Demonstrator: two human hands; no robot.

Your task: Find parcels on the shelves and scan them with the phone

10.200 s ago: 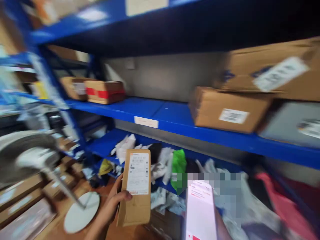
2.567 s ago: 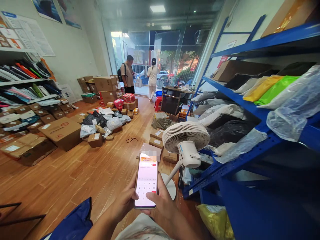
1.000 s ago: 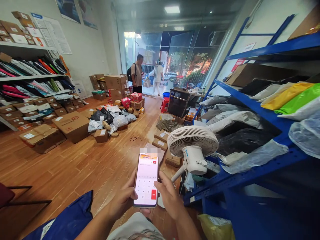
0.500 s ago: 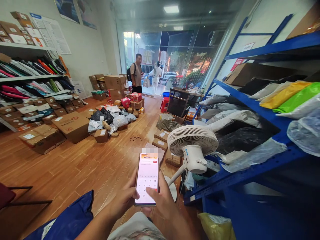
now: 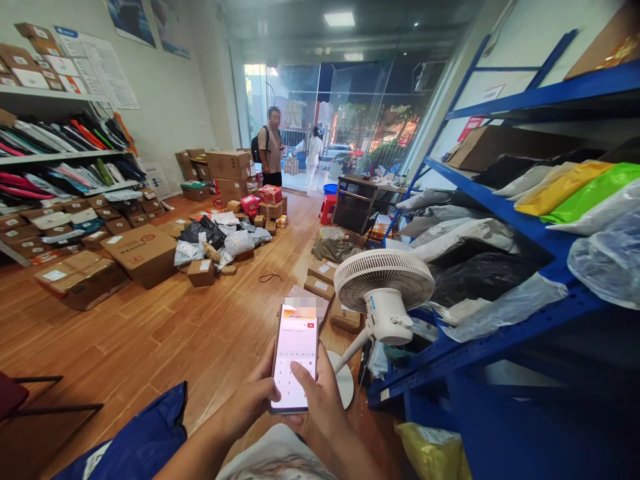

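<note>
A smartphone [image 5: 290,340] is held upright in front of me, its lit screen showing a number keypad under a mostly white page with an orange banner. My left hand [image 5: 257,390] grips its left side, the thumb lying at the lower left edge of the screen. Around the right side wraps my right hand [image 5: 320,393], with its thumb stretched over the upper rows of the keypad. The fingers behind the phone are mostly hidden.
A white floor fan [image 5: 385,287] stands just right of the phone. Blue shelving [image 5: 520,200] with bagged parcels runs along the right. Cardboard boxes [image 5: 143,253] and a heap of plastic-wrapped parcels [image 5: 240,243] lie ahead. Near the glass doors stands a person with a backpack [image 5: 273,150].
My right thumb has moved up the screen from the lower keypad rows to the top ones. My left thumb is nearly unmoved. Outside, the person in white has shifted slightly.
</note>
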